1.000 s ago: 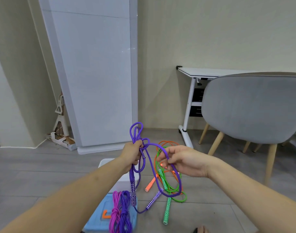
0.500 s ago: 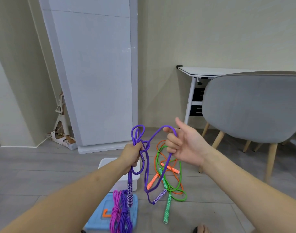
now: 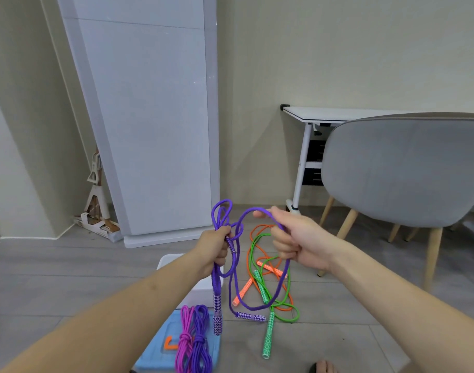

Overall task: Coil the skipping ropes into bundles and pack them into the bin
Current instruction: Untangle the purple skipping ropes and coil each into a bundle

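A grey chair [image 3: 402,168] and a white desk [image 3: 338,114] are seen at the right, a tall white panel [image 3: 149,117] against the wall at the left, with a folded stand [image 3: 96,200] leaning beside it. The white bin [image 3: 201,289] on the floor is largely hidden behind the left forearm.

Five skipping ropes are counted. A purple rope [image 3: 240,238] is held up above the floor: its gathered loops are gripped in the fist of the left hand [image 3: 214,246], and one strand is gripped by the curled fingers of the right hand [image 3: 297,243]. Its two patterned handles hang below, one just above the blue lid [image 3: 155,354]. An orange rope [image 3: 260,259] and a green rope [image 3: 268,305] lie loose and tangled on the floor between the bin and the chair. A pink bundle [image 3: 184,343] and a purple bundle [image 3: 201,343], both coiled, rest side by side on the lid.

Compared with half a second before, the right hand is seen lower and turned more palm-down, and the free handle has been drawn up beside the green one.
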Demonstrator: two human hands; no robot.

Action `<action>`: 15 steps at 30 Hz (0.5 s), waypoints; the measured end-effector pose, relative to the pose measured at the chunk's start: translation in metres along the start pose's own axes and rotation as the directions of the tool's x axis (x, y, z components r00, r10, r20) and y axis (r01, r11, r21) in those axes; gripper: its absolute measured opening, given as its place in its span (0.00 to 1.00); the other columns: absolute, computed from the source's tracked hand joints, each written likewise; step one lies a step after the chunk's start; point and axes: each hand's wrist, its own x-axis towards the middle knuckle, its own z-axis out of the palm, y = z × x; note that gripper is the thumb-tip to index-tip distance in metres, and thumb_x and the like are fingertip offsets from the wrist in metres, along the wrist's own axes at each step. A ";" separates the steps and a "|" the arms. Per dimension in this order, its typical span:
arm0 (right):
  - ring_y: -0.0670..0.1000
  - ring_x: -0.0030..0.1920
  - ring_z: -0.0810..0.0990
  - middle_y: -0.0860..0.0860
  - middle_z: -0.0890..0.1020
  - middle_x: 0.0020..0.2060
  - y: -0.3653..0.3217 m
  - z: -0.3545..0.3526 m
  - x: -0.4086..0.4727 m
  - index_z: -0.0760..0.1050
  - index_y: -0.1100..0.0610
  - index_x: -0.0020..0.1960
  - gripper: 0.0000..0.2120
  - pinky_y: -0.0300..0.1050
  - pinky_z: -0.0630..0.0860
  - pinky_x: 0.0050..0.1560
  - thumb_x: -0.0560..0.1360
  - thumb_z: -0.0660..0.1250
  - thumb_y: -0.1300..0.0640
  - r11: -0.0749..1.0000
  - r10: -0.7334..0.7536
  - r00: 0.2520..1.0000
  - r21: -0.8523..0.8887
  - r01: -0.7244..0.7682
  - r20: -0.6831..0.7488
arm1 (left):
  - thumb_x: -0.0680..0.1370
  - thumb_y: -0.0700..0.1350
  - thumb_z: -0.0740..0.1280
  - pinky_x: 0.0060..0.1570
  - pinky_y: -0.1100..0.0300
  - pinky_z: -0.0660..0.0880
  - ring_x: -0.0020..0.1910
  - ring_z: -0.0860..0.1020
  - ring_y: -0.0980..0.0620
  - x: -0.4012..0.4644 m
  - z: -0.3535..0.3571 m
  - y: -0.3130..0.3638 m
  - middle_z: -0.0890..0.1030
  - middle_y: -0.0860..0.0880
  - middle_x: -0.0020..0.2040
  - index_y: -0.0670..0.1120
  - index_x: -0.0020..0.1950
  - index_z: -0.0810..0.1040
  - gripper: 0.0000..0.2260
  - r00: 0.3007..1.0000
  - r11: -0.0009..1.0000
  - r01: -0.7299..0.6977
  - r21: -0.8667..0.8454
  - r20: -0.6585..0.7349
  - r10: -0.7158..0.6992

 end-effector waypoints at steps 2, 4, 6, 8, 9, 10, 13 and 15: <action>0.48 0.26 0.55 0.51 0.61 0.25 0.006 0.004 -0.001 0.75 0.58 0.66 0.15 0.41 0.57 0.28 0.86 0.56 0.53 0.999 0.003 0.997 -0.045 0.001 0.077 | 0.83 0.46 0.60 0.21 0.66 0.52 0.22 0.54 0.56 -0.001 0.004 0.003 0.57 0.53 0.26 0.46 0.40 0.72 0.13 1.000 0.994 0.021 -0.110 0.024 -0.019; 0.50 0.29 0.64 0.54 0.74 0.32 0.010 0.008 -0.003 0.73 0.60 0.62 0.10 0.42 0.65 0.33 0.85 0.57 0.60 1.000 -0.010 0.987 -0.023 0.014 0.158 | 0.84 0.46 0.60 0.20 0.66 0.52 0.21 0.54 0.57 -0.002 0.007 0.005 0.57 0.53 0.26 0.47 0.39 0.71 0.13 0.998 0.986 0.039 -0.159 0.051 -0.031; 0.50 0.34 0.70 0.57 0.81 0.42 0.011 0.010 -0.004 0.73 0.62 0.58 0.07 0.43 0.69 0.39 0.84 0.58 0.64 0.999 -0.037 0.979 0.011 0.035 0.200 | 0.83 0.47 0.60 0.19 0.66 0.52 0.21 0.54 0.57 -0.002 0.010 0.005 0.57 0.52 0.27 0.47 0.39 0.71 0.13 0.996 0.990 0.056 -0.133 0.075 -0.046; 0.50 0.35 0.67 0.58 0.80 0.42 0.008 0.012 -0.003 0.74 0.63 0.55 0.07 0.43 0.65 0.39 0.83 0.57 0.65 0.995 -0.098 0.977 0.037 0.092 0.188 | 0.83 0.47 0.60 0.20 0.66 0.52 0.22 0.54 0.57 -0.003 0.013 0.001 0.58 0.52 0.28 0.47 0.40 0.71 0.12 0.994 0.992 0.078 -0.096 0.087 -0.070; 0.51 0.34 0.63 0.57 0.77 0.37 0.006 0.014 -0.001 0.74 0.63 0.55 0.08 0.45 0.62 0.38 0.83 0.57 0.62 0.991 -0.130 0.980 0.064 0.121 0.153 | 0.84 0.46 0.60 0.20 0.66 0.52 0.22 0.54 0.56 -0.004 0.014 -0.001 0.57 0.52 0.27 0.47 0.40 0.70 0.13 0.992 0.993 0.090 -0.081 0.090 -0.082; 0.52 0.33 0.60 0.56 0.72 0.32 0.003 0.016 0.000 0.75 0.63 0.56 0.11 0.46 0.59 0.37 0.85 0.56 0.58 0.986 -0.150 0.983 0.093 0.141 0.104 | 0.84 0.46 0.59 0.20 0.66 0.52 0.22 0.53 0.56 -0.004 0.015 -0.004 0.57 0.52 0.27 0.46 0.40 0.70 0.13 0.991 0.992 0.103 -0.065 0.097 -0.097; 0.51 0.30 0.53 0.52 0.58 0.25 -0.001 0.020 0.001 0.75 0.63 0.66 0.19 0.48 0.53 0.36 0.86 0.55 0.51 0.978 -0.176 0.984 0.115 0.174 0.004 | 0.84 0.46 0.60 0.19 0.66 0.52 0.21 0.53 0.57 -0.008 0.020 -0.010 0.56 0.53 0.25 0.47 0.39 0.70 0.13 0.972 0.982 0.186 -0.031 0.149 -0.180; 0.50 0.28 0.52 0.50 0.56 0.24 -0.001 0.021 -0.002 0.73 0.56 0.71 0.17 0.48 0.51 0.34 0.86 0.55 0.54 0.981 -0.174 0.983 0.100 0.168 0.055 | 0.84 0.47 0.61 0.17 0.66 0.52 0.19 0.53 0.58 -0.009 0.023 -0.012 0.56 0.53 0.24 0.47 0.38 0.69 0.14 0.949 0.965 0.259 -0.052 0.198 -0.244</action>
